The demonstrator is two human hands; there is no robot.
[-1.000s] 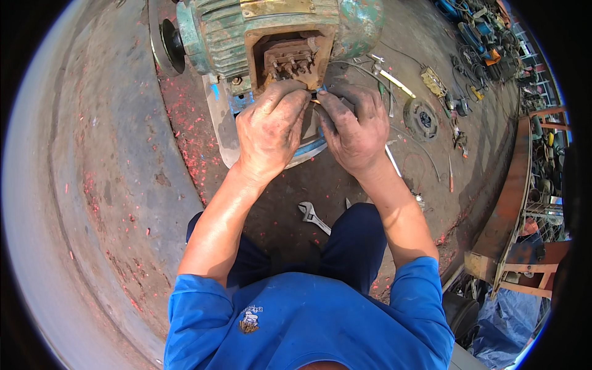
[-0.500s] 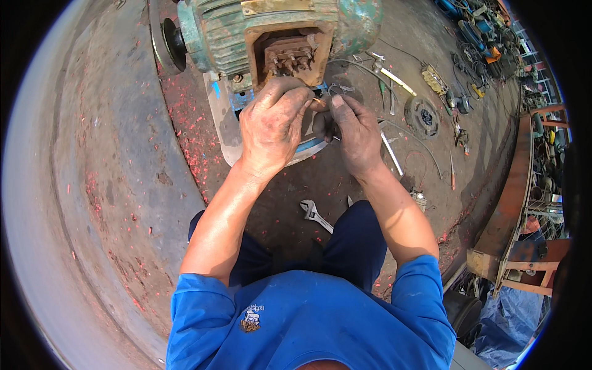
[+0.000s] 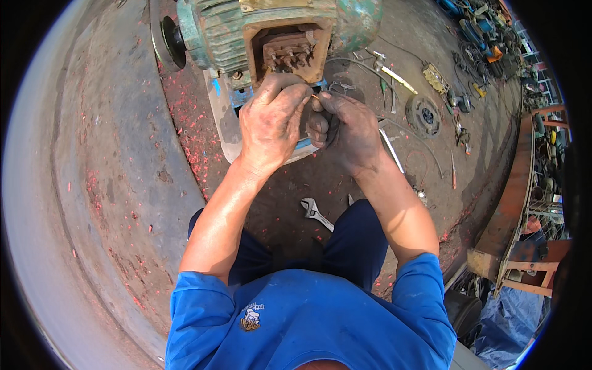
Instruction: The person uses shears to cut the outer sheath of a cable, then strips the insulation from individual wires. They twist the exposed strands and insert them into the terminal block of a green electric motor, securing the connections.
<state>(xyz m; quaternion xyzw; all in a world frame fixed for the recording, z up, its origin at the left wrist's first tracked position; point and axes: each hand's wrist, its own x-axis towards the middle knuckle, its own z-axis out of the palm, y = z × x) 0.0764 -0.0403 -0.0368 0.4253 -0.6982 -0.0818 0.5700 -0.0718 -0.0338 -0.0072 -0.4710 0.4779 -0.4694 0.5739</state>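
A green electric motor (image 3: 222, 38) stands in front of me, with its rusty square terminal box (image 3: 250, 52) uncovered. Inside, a terminal block (image 3: 288, 50) carries several studs. Just in front of that box, my left hand (image 3: 270, 126) is closed in a pinch, its fingertips mostly hidden behind the knuckles. My right hand (image 3: 354, 132) is also closed, thumb pressed to the curled fingers. Between the fingertips of both hands shows a short bit of thin copper wire (image 3: 316, 97). The rest of that wire is covered by the fingers.
An adjustable wrench (image 3: 316, 213) lies on the floor between my knees. To the right are a round metal part (image 3: 423, 116), a screwdriver (image 3: 453, 170) and scattered tools and cables. A rusty steel beam (image 3: 509, 203) runs along the right side. The motor's pulley (image 3: 172, 43) sticks out left.
My right hand has rolled over and its fingers have curled in, with the thumb closer to my left fingertips. My left hand has barely moved.
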